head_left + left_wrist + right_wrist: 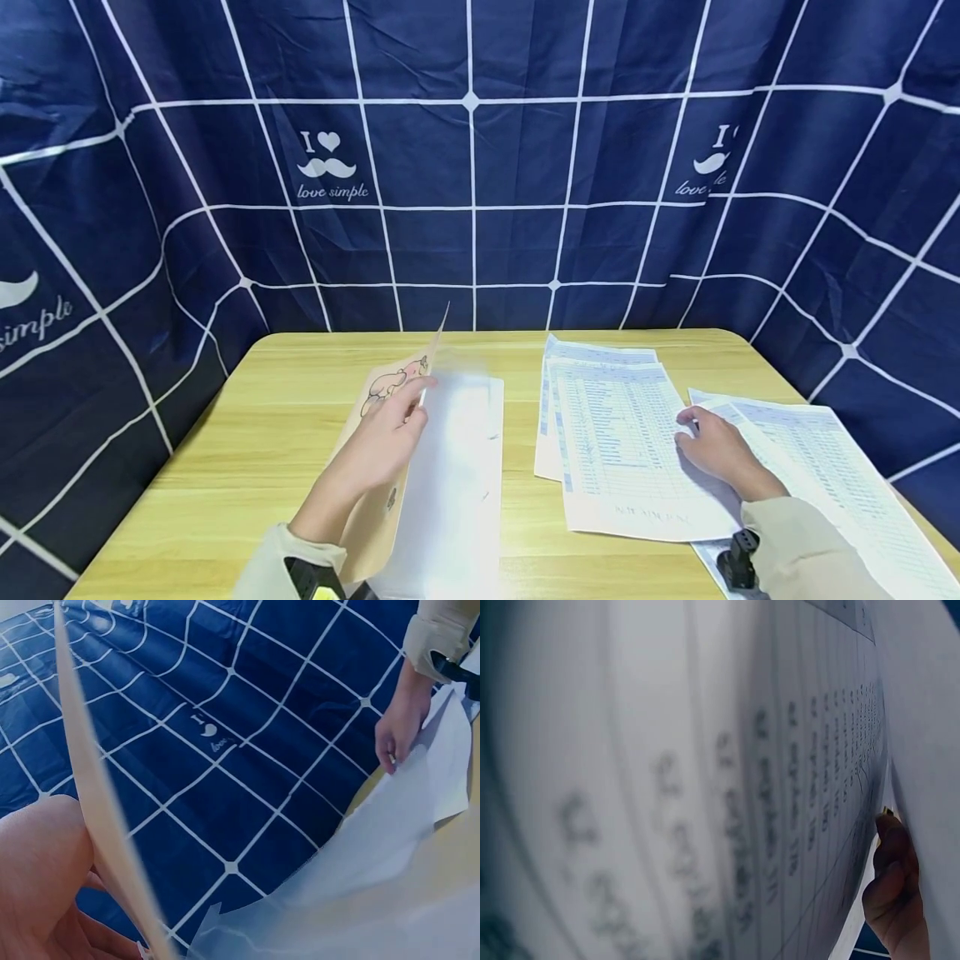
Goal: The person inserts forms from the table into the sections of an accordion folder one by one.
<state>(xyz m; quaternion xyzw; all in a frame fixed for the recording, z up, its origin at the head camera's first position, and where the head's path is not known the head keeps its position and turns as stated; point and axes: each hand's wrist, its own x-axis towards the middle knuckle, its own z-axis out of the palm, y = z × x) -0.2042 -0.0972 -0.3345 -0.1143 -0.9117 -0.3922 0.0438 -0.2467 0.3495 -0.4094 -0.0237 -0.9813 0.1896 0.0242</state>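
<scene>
A folder with a beige cartoon cover (386,508) lies left of centre, its cover raised at a slant over clear plastic pages (457,467). My left hand (390,425) holds the cover near its free edge; in the left wrist view that cover (101,780) stands edge-on beside the thumb. One upper page corner is blurred. At the right, my right hand (712,442) pinches the right edge of a printed table sheet (622,450). The right wrist view shows curled fingers (896,881) among the papers, with their tips partly hidden.
Another printed sheet (543,454) lies partly under the held one. More printed sheets (832,467) spread along the right edge of the wooden table (225,467). A dark blue curtain (510,183) with white lines hangs behind and at both sides.
</scene>
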